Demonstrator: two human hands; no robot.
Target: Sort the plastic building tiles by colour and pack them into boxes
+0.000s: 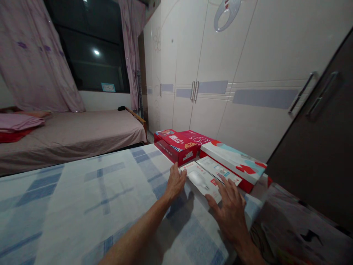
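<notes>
Touching bulb box (199, 179), hands (175, 182) loosely spread; blue-checked cloth (71, 206) beneath, pale wardrobe (248, 55) behind, bed (96, 127) below dark window (91, 38)

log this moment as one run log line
left hand: at left end of bulb box | right hand: at its right end | second white box: alongside | red boxes: beyond

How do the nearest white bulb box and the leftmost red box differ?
Colour: the bulb box is mostly white, the red box mostly red.
Print: the bulb box pictures a large bulb; the red box carries white lettering.
Height: the bulb box looks lower, the red box taller.
Both have printed tops.
</notes>
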